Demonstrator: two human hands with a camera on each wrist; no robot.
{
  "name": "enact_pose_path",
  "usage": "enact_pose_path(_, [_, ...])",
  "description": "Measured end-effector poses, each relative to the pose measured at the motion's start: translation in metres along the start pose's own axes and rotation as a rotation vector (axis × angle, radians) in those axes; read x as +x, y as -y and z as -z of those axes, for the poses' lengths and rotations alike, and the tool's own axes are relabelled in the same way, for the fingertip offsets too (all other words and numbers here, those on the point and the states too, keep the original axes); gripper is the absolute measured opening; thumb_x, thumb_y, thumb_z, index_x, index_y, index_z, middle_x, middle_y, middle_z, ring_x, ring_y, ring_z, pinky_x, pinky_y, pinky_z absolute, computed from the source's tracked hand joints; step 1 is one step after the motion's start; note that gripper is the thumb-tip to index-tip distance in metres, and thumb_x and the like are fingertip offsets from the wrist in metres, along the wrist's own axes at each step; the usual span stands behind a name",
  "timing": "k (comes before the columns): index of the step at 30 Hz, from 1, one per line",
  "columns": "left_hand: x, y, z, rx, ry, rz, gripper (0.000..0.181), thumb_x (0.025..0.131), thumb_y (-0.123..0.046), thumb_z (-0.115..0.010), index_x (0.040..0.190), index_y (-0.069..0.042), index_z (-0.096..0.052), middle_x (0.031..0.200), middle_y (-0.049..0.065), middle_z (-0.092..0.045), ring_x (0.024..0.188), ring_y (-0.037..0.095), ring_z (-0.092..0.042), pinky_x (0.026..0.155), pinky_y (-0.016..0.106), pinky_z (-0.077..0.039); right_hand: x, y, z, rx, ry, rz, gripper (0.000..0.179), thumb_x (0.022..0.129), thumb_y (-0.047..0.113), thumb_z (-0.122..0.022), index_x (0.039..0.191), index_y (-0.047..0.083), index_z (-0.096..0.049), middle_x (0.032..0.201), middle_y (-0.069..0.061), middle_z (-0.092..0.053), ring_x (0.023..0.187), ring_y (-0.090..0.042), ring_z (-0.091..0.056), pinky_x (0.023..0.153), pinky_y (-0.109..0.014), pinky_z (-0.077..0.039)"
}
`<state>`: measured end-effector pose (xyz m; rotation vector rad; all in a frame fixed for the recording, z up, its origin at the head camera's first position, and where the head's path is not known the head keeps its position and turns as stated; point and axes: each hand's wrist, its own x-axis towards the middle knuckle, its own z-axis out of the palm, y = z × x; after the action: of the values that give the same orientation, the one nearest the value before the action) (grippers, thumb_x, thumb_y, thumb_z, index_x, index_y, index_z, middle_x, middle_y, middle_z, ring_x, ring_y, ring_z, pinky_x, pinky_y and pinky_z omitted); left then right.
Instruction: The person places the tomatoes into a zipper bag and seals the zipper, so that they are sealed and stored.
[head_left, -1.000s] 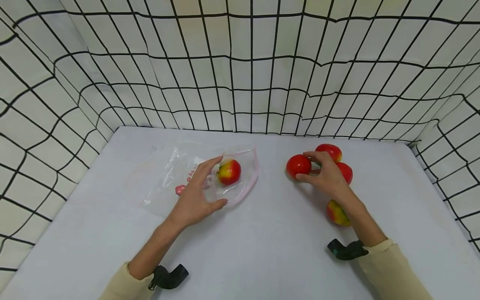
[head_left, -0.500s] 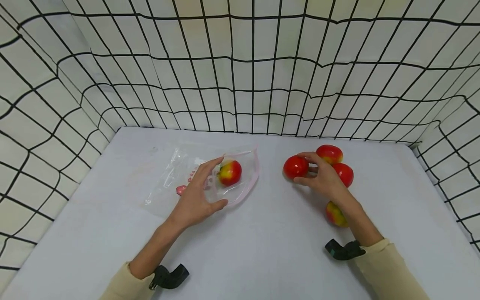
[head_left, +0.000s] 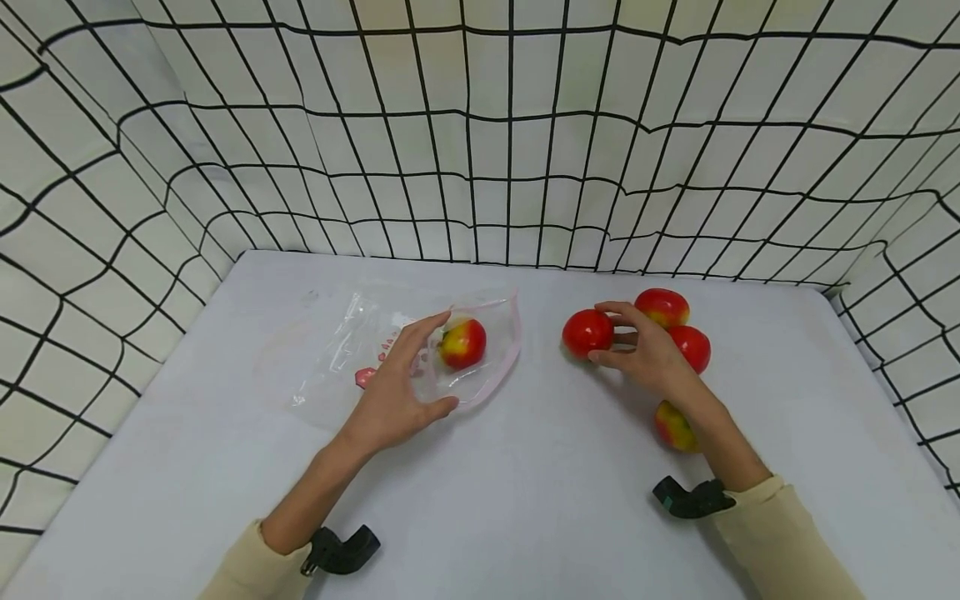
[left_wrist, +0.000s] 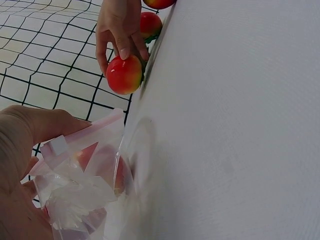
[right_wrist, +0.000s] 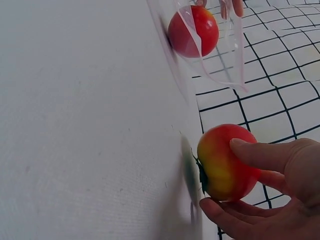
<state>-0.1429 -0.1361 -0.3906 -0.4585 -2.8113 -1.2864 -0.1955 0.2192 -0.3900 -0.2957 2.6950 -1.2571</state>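
My right hand point(head_left: 637, 346) grips a red tomato point(head_left: 587, 333) between thumb and fingers. In the right wrist view this tomato point(right_wrist: 225, 162) shows a yellow patch and a green calyx, and its shadow falls on the white surface beside it. A clear plastic bag point(head_left: 495, 375) with a pink edge lies at the left, with one red-and-yellow tomato point(head_left: 462, 343) inside. Spread wide, the thumb and forefinger of my left hand point(head_left: 397, 396) lie along the two sides of the bag around that tomato. Crumpled film point(left_wrist: 80, 200) partly hides the left fingers in the left wrist view.
Beyond and beside the right hand sit more tomatoes, one at the back point(head_left: 662, 307), one behind the knuckles point(head_left: 692, 347) and one near the wrist point(head_left: 675, 427). Black netting point(head_left: 480, 142) rises around the white table point(head_left: 517, 517).
The right hand has shifted slightly left with its tomato, closer to the bag and away from the other tomatoes. The left hand and the bag stay in place.
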Motion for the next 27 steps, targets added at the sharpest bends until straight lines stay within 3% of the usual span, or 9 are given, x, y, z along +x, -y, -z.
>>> enact_pose_path(18, [-0.001,0.000,0.000,0.007,0.000,0.004,0.110,0.072,-0.015,-0.092,0.163,-0.032,-0.032,0.168,0.002,-0.035,0.154,0.031,-0.037,0.103,0.059,-0.056,0.000,0.011,-0.003,0.086,-0.016,0.018,0.080,0.092,0.017,-0.079,0.158,0.006,-0.035,0.154,-0.024,-0.048,0.130,-0.045,-0.062,0.101,-0.055,-0.059])
enact_pose_path(27, [-0.001,0.000,0.001,-0.002,-0.005,0.000,0.110,0.071,-0.014,-0.092,0.162,-0.032,-0.033,0.167,0.002,-0.036,0.153,0.030,-0.038,0.104,0.058,-0.056,-0.003,0.016,-0.008,0.114,-0.022,0.011,0.078,0.092,0.021,-0.079,0.158,0.009,-0.039,0.157,-0.018,-0.047,0.130,-0.040,-0.063,0.099,-0.052,-0.061])
